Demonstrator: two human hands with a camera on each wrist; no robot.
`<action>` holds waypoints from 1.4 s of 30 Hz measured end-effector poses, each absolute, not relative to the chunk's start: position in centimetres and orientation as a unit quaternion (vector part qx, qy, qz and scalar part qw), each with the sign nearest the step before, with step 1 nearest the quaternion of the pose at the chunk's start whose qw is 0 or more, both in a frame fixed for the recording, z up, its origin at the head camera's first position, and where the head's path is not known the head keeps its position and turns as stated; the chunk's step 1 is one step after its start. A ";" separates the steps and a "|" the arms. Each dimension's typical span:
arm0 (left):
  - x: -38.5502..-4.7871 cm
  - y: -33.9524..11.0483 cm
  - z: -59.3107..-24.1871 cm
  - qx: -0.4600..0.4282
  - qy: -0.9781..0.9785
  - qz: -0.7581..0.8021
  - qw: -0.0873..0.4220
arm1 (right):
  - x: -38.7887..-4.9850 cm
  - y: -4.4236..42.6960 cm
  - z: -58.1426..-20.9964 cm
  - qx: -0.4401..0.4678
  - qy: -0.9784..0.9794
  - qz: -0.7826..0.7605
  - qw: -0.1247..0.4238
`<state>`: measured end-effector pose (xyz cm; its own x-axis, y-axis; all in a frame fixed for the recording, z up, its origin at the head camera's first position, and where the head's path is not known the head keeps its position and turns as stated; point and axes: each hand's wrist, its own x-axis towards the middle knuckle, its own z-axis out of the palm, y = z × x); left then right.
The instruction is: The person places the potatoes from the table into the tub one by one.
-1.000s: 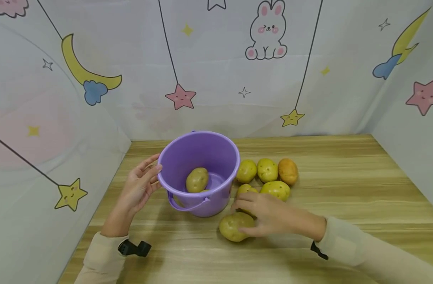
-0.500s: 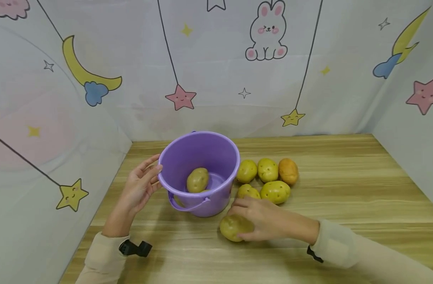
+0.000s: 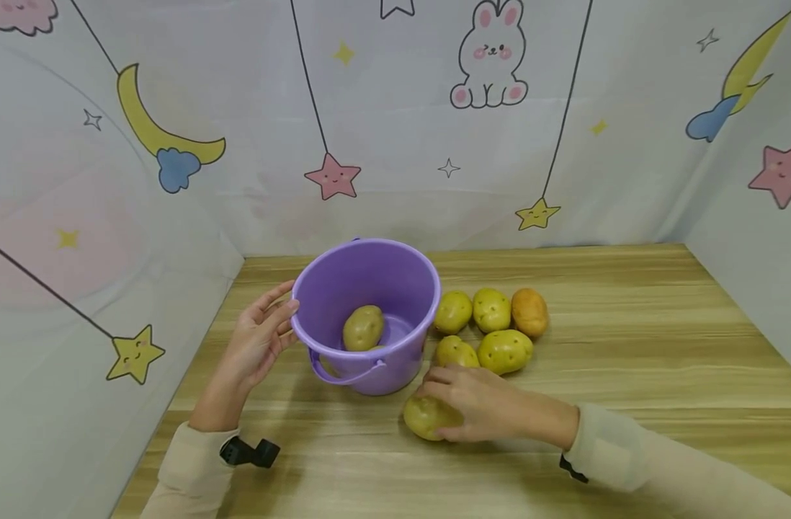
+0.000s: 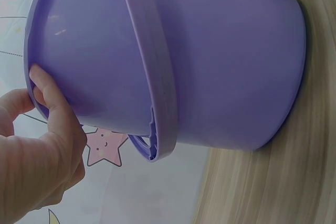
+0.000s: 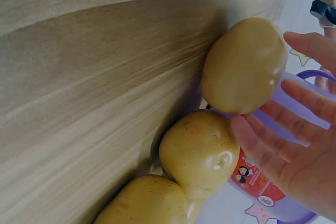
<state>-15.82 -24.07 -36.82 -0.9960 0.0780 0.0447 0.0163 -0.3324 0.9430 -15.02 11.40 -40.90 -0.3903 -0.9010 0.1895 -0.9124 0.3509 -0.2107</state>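
A purple bucket [image 3: 405, 360] stands on the table, slightly tilted toward me in the head view. My left hand [image 3: 256, 342] pinches its rim at the left side, as the left wrist view also shows with the hand [image 4: 44, 156] at the rim. Inside the bucket lies a potato [image 3: 363, 328], and a sliver of another shows behind the front rim. In front of the bucket, my right hand [image 3: 473, 404] holds a larger potato [image 3: 424, 418] between thumb and fingertips. In the right wrist view this potato [image 5: 244, 66] rests at the fingertips, its base low by the table.
Right of the bucket sit several potatoes, including a yellow one [image 3: 506, 351], a browner one [image 3: 529, 312] and one close behind my right hand [image 3: 456, 351]. The bucket's handle [image 3: 350, 376] hangs down at its front. Patterned cloth [image 3: 395, 130] rises behind the wooden table [image 3: 629, 324].
My right hand has settled lower and closer around the potato in front, its fingers now over the far side. The left hand and the bucket have stayed in place.
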 end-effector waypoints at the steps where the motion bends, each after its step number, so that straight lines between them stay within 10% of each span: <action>1: -15.8 -24.1 -36.8 0.040 0.577 0.815 0.019 | -15.0 11.4 -41.0 0.551 -0.822 0.140 0.019; 42: -15.8 -24.0 -36.8 0.040 0.565 0.824 0.019 | -14.0 10.7 -41.6 0.555 -0.825 0.107 0.011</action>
<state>-15.80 -24.00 -36.77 -0.9961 0.0762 0.0446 0.0143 -0.3599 0.9329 -13.98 10.72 -41.64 -0.3838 -0.9133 0.1360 -0.9178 0.3612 -0.1647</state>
